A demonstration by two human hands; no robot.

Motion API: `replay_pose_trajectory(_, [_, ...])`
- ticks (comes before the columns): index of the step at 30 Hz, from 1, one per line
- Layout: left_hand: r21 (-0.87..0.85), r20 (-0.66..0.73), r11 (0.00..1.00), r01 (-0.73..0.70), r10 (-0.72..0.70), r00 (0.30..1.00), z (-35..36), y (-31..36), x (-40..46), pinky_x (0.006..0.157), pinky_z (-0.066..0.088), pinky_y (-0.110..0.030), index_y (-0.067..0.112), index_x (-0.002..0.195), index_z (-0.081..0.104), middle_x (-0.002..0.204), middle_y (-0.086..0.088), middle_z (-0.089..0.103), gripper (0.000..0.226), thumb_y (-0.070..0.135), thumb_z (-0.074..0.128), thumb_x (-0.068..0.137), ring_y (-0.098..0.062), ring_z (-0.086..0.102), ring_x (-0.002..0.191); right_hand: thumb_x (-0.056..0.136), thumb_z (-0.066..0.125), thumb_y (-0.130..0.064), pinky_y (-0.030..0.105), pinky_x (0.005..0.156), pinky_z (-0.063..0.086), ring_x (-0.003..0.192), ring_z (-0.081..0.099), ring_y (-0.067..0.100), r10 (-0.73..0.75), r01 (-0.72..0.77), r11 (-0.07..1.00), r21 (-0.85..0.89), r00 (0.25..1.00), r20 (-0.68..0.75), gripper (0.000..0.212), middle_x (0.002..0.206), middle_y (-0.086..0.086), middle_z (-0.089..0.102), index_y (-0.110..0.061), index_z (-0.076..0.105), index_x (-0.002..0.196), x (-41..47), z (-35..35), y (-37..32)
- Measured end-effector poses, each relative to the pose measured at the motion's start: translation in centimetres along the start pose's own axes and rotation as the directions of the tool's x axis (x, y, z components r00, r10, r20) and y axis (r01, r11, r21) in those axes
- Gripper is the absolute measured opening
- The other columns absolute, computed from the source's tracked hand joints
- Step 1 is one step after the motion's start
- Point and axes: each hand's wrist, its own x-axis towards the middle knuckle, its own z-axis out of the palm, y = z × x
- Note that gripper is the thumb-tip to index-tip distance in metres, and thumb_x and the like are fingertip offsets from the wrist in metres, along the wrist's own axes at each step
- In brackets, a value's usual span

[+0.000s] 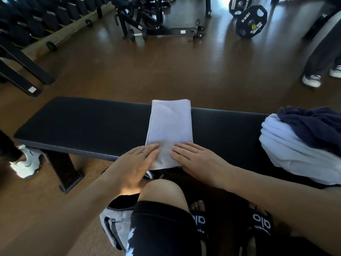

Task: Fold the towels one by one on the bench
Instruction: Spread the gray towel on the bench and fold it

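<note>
Hands, left hand (137,159) and right hand (193,159), press flat-fingered on folded towel (169,130).

Gym: dumbbell rack (27,24), 10 kg plates (251,22), machine frame (147,17), padded bench (83,126) seen.

A pale lavender-white towel (169,132) lay on the black, finely ribbed bench (83,126), a navy cloth (313,126) topped white towels (287,150), and black shorts (158,228) carried white zigzags over the brown floor (166,71).
</note>
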Motion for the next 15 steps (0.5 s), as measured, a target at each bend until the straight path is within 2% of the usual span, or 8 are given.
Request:
replay_pose_trajectory(2, [0.003, -0.024, 1.0, 0.008, -0.008, 1.0, 0.3, -0.2, -0.2, 0.106, 0.05, -0.042, -0.001, 0.132, 0.058, 0.146, -0.019, 0.054, 0.079, 0.04, 0.084, 0.07, -0.028, 0.058, 0.131, 0.107, 0.037, -0.026, 0.024, 0.117, -0.003, 0.151, 0.023, 0.016, 0.028, -0.027, 0.998, 0.053, 0.999, -0.021, 0.05, 0.162, 0.004, 0.031, -0.017, 0.03, 0.156, 0.2, -0.4, -0.2])
replay_pose_trajectory(3, [-0.026, -0.075, 1.0, 0.004, -0.006, 0.997, 0.4, -0.2, -0.2, 0.102, 0.053, -0.043, -0.001, 0.126, 0.06, 0.143, -0.021, 0.056, 0.072, 0.03, 0.088, 0.068, -0.03, 0.061, 0.127, 0.108, 0.035, -0.027, 0.021, 0.116, -0.003, 0.151, 0.024, 0.014, 0.055, -0.052, 0.995, 0.084, 0.998, -0.032, 0.049, 0.162, 0.002, 0.031, -0.018, 0.029, 0.156, 0.4, -0.8, -0.2])
replay_pose_trajectory(6, [-0.047, -0.242, 0.997, -0.056, 0.043, 0.969, 0.4, 0.2, 0.3, 0.098, 0.056, -0.04, 0.002, 0.11, 0.065, 0.132, -0.021, 0.063, 0.033, 0.014, 0.071, 0.081, -0.03, 0.066, 0.118, 0.109, 0.031, -0.028, 0.016, 0.117, 0.009, 0.145, 0.035, 0.015, 0.103, -0.091, 0.983, 0.162, 0.992, -0.071, 0.046, 0.155, 0.003, 0.043, -0.016, 0.035, 0.153, 0.6, -1.8, 0.0])
replay_pose_trajectory(7, [-0.05, -0.267, 0.997, -0.062, 0.047, 0.963, 0.3, 0.2, 0.5, 0.096, 0.057, -0.039, 0.003, 0.109, 0.066, 0.13, -0.018, 0.065, 0.024, 0.016, 0.061, 0.088, -0.029, 0.068, 0.114, 0.109, 0.033, -0.028, 0.019, 0.116, 0.015, 0.143, 0.039, 0.016, 0.113, -0.098, 0.979, 0.177, 0.99, -0.078, 0.044, 0.152, 0.004, 0.047, -0.015, 0.038, 0.151, 0.5, -1.9, 0.1])
replay_pose_trajectory(8, [-0.083, -0.267, 0.995, -0.047, 0.024, 0.963, 0.1, 0.2, 0.6, 0.091, 0.06, -0.038, 0.005, 0.109, 0.065, 0.128, -0.015, 0.066, 0.026, 0.02, 0.049, 0.095, -0.027, 0.071, 0.107, 0.108, 0.036, -0.029, 0.021, 0.116, 0.02, 0.14, 0.042, 0.017, 0.119, -0.101, 0.977, 0.187, 0.989, -0.086, 0.043, 0.149, 0.004, 0.051, -0.015, 0.041, 0.149, 0.5, -1.9, 0.1])
replay_pose_trajectory(11, [-0.22, -0.217, 0.974, 0.048, -0.096, 0.971, -0.4, -0.5, 0.9, 0.07, 0.06, -0.042, 0.014, 0.12, 0.057, 0.116, 0.0, 0.065, 0.046, 0.041, 0.025, 0.101, -0.023, 0.069, 0.085, 0.098, 0.058, -0.036, 0.024, 0.117, 0.022, 0.137, 0.047, 0.017, 0.081, -0.068, 0.987, 0.147, 0.993, -0.081, 0.055, 0.146, 0.002, 0.054, -0.017, 0.044, 0.147, 0.1, -1.3, 0.5])
replay_pose_trajectory(13, [-0.23, -0.192, 0.971, 0.068, -0.113, 0.975, -1.0, -0.9, 1.0, 0.067, 0.058, -0.042, 0.02, 0.125, 0.053, 0.106, 0.004, 0.065, 0.051, 0.048, 0.019, 0.099, -0.02, 0.067, 0.08, 0.091, 0.066, -0.041, 0.025, 0.118, 0.02, 0.139, 0.043, 0.016, 0.08, -0.072, 0.989, 0.129, 0.995, -0.06, 0.069, 0.148, -0.001, 0.05, -0.02, 0.038, 0.15, 0.0, -1.0, 0.7])
replay_pose_trajectory(15, [-0.24, -0.213, 0.97, 0.029, -0.082, 0.974, -1.4, -1.1, 1.0, 0.064, 0.057, -0.039, 0.022, 0.125, 0.054, 0.099, 0.007, 0.065, 0.048, 0.048, 0.021, 0.1, -0.017, 0.066, 0.077, 0.09, 0.066, -0.04, 0.025, 0.118, 0.024, 0.136, 0.046, 0.015, 0.129, -0.115, 0.978, 0.172, 0.989, -0.075, 0.068, 0.146, -0.003, 0.053, -0.02, 0.04, 0.149, 0.0, -0.9, 1.0])
